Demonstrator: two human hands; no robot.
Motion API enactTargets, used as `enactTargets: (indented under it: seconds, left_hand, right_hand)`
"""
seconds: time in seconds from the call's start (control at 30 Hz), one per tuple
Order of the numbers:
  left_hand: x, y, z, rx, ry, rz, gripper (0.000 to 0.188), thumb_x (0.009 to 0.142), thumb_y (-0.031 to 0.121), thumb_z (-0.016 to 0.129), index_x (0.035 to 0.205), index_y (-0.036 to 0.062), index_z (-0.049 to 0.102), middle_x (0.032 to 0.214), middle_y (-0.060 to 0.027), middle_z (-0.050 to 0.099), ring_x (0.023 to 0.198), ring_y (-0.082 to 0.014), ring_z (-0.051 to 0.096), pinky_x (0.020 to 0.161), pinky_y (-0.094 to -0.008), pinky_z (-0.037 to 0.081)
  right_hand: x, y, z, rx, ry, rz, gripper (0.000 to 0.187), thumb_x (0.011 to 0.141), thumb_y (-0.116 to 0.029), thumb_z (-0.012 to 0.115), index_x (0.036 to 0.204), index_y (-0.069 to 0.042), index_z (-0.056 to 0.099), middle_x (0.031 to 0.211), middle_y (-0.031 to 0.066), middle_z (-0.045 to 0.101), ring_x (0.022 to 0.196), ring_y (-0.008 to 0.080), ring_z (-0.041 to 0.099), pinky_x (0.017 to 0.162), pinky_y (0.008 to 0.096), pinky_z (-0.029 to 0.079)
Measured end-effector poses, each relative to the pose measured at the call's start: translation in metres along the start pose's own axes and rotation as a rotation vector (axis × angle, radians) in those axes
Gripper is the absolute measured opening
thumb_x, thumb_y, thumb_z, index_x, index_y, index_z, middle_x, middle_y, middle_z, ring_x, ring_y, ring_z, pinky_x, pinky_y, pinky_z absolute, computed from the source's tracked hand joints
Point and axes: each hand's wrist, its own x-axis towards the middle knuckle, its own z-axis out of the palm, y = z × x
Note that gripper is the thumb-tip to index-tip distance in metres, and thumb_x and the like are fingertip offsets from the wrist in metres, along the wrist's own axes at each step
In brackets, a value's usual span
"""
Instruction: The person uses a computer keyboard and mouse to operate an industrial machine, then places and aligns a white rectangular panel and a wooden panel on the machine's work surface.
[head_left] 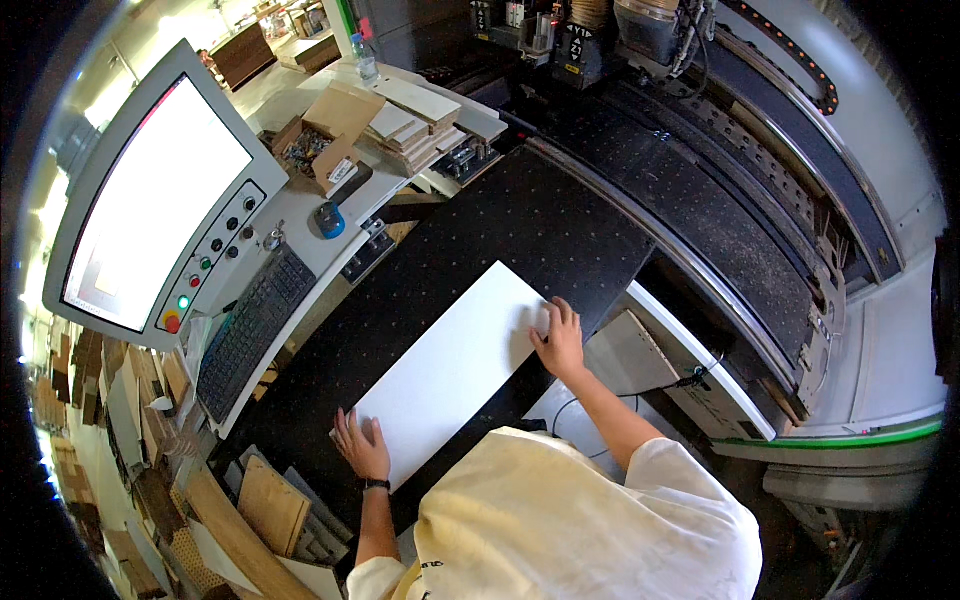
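A long white rectangular panel (455, 365) lies slantwise over the black dotted work surface (460, 225) in front of me. My left hand (362, 452), with a dark band at its wrist, holds the panel's near-left short end, fingers spread along the edge and thumb toward the panel. At the opposite end, my right hand (562, 338) grips the right edge close to the corner, its thumb by the white face. The undersides of both hands are hidden.
A control screen (160, 190) with buttons stands at left above a black keyboard (255, 330). Nearby are a blue mouse (329, 220), an opened cardboard box (312, 150) and stacked board pieces (412, 130). A metal rail (690, 250) of the machine runs along the right. Wooden offcuts (272, 505) lean at lower left.
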Motion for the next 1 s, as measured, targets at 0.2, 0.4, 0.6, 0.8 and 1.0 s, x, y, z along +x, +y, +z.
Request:
enactTargets:
  seconds: [0.2, 0.4, 0.6, 0.8, 1.0]
  left_hand:
    - [-0.077, -0.035, -0.013, -0.093, 0.006, -0.183, 0.065, 0.107, 0.042, 0.057, 0.156, 0.0023, 0.043, 0.165, -0.0276, 0.036, 0.155, -0.0459, 0.029, 0.126, -0.0627, 0.021]
    - [-0.101, -0.028, -0.011, -0.135, 0.023, -0.316, 0.069, 0.107, 0.042, 0.054, 0.159, -0.002, 0.039, 0.162, -0.0307, 0.041, 0.154, -0.0463, 0.033, 0.126, -0.0607, 0.02]
    - [-0.097, -0.051, -0.005, -0.319, 0.078, -0.39, 0.064, 0.105, 0.033, 0.061, 0.155, -0.0033, 0.045, 0.159, -0.0311, 0.045, 0.15, -0.046, 0.04, 0.127, -0.0579, 0.019]
    - [-0.087, -0.046, -0.015, -0.265, 0.084, -0.395, 0.063, 0.105, 0.035, 0.061, 0.155, -0.0001, 0.045, 0.155, -0.0279, 0.051, 0.147, -0.0441, 0.044, 0.125, -0.0583, 0.025]
    - [-0.086, -0.044, -0.019, -0.214, 0.104, -0.39, 0.061, 0.103, 0.035, 0.064, 0.153, 0.0028, 0.049, 0.153, -0.0255, 0.054, 0.147, -0.0428, 0.045, 0.125, -0.0577, 0.026]
  right_hand:
    - [0.002, 0.018, 0.026, -0.107, -0.047, 0.093, 0.089, 0.084, -0.053, 0.084, 0.152, -0.007, 0.049, 0.142, 0.0226, 0.049, 0.13, 0.0435, 0.048, 0.107, 0.0552, 0.042]
    - [0.024, 0.021, 0.031, -0.024, -0.047, 0.042, 0.079, 0.079, -0.049, 0.091, 0.136, -0.005, 0.059, 0.135, 0.0222, 0.053, 0.121, 0.0414, 0.057, 0.103, 0.0538, 0.046]
    - [0.05, 0.022, 0.04, 0.176, -0.074, 0.031, 0.059, 0.08, -0.038, 0.092, 0.115, 0.002, 0.067, 0.122, 0.0238, 0.06, 0.11, 0.042, 0.064, 0.093, 0.0491, 0.054]
    - [0.058, 0.036, 0.039, 0.111, -0.093, -0.182, 0.051, 0.081, -0.033, 0.092, 0.113, 0.001, 0.071, 0.119, 0.023, 0.064, 0.107, 0.0418, 0.065, 0.092, 0.0473, 0.055]
    - [0.069, 0.05, 0.044, 0.016, -0.146, -0.205, 0.054, 0.081, -0.036, 0.092, 0.115, 0.0, 0.072, 0.126, 0.0252, 0.061, 0.119, 0.0421, 0.057, 0.104, 0.0497, 0.048]
